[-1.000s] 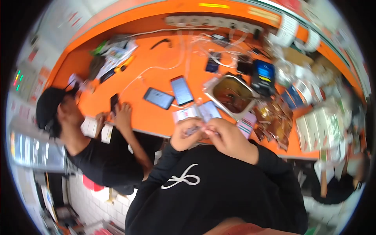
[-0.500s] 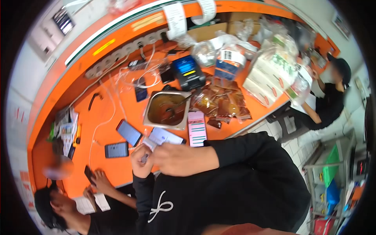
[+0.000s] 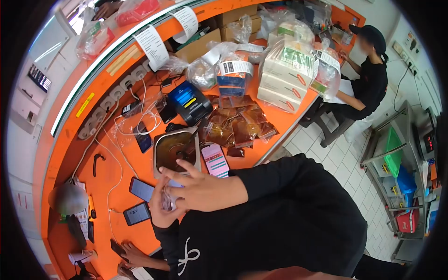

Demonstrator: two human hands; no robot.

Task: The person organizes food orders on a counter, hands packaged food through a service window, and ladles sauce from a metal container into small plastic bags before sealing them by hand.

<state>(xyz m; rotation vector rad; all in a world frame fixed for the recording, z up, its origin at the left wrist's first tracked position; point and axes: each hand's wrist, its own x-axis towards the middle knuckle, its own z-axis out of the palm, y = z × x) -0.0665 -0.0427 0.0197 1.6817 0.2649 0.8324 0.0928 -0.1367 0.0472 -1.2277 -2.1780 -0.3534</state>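
Note:
In front of my black top, my left hand is closed around a small clear plastic bag. My right hand reaches across it with fingers spread, close over the bag; whether its thumb touches the plastic I cannot tell. Just beyond my hands stands a metal pan of brown sauce, with a dark ladle leaning in it. Beside the pan lies a pile of small clear sachets filled with brown sauce. A phone with a pink and white screen lies right of the pan.
Two more phones lie left of my hands. A label printer, cables and bagged white boxes occupy the orange counter. Co-workers sit at the right and lower left.
My right hand's fingers have opened from a closed grip and spread upward over the bag. My left hand has shifted slightly down. The view has turned, showing more floor at right.

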